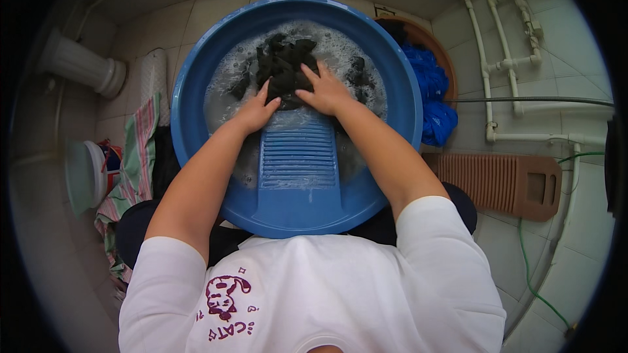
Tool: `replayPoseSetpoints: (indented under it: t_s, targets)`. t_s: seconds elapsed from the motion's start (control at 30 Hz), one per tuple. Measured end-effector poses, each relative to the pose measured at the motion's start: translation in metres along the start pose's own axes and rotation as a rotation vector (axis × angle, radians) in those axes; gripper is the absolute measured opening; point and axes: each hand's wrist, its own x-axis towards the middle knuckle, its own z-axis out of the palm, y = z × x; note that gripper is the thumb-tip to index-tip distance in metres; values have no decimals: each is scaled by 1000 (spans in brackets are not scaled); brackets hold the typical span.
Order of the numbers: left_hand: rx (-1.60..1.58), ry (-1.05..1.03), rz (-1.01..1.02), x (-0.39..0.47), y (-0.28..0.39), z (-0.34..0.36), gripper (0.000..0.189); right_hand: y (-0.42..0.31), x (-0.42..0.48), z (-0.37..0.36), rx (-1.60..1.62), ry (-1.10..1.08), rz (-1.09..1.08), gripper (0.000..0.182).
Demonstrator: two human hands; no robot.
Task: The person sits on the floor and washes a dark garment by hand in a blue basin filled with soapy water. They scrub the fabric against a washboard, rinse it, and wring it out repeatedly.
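Observation:
A bunched dark wet cloth (284,66) rises out of foamy, cloudy water in a large round blue plastic basin (194,108). My left hand (257,112) holds the near left side of the bundle, its thumb and index finger on the fabric and the other fingers partly hidden. On the right side, my right hand (326,90) has its spread fingers and thumb on the same cloth. Just below both hands, a ribbed washboard (299,157), blue like the basin, slopes from the near rim into the water. More dark fabric (359,73) floats to the right.
An orange-brown tub (451,66) with blue plastic bags (434,120) stands behind on the right. A brown washboard (490,181) lies right of my knee. At left are striped cloth (140,142), a bucket (98,171) and a white pedestal (86,63). White pipes (485,73) line the wall.

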Motion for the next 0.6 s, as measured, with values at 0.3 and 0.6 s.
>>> replayPoseSetpoints:
  t_s: [0.3, 0.6]
  targets:
    - [-75, 93, -213, 2, 4, -24, 57, 35, 32, 15, 52, -97, 263, 57]
    - [-862, 114, -292, 1, 11, -13, 40, -20, -45, -22, 1514, -215, 313, 26]
